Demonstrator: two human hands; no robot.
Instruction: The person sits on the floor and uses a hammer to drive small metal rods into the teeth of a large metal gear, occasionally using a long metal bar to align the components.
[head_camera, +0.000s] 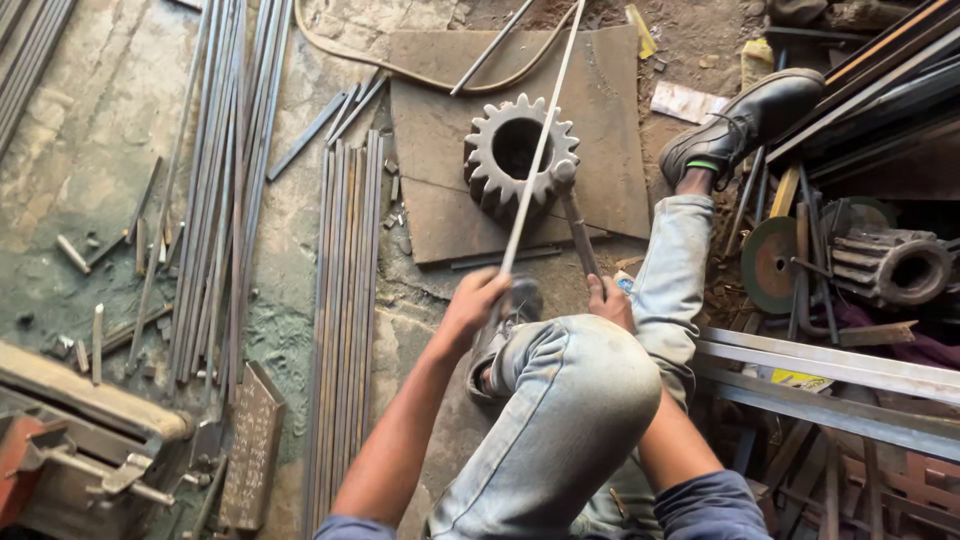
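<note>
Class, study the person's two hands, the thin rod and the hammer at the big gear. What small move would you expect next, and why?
Probably a short hammer blow. The left hand holds the thin rod across the gear, and the right hand grips the hammer with its head beside the rod, at the gear's rim.

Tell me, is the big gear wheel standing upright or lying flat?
Lying flat: the gear wheel rests on the steel plate, its centre hole facing up.
</note>
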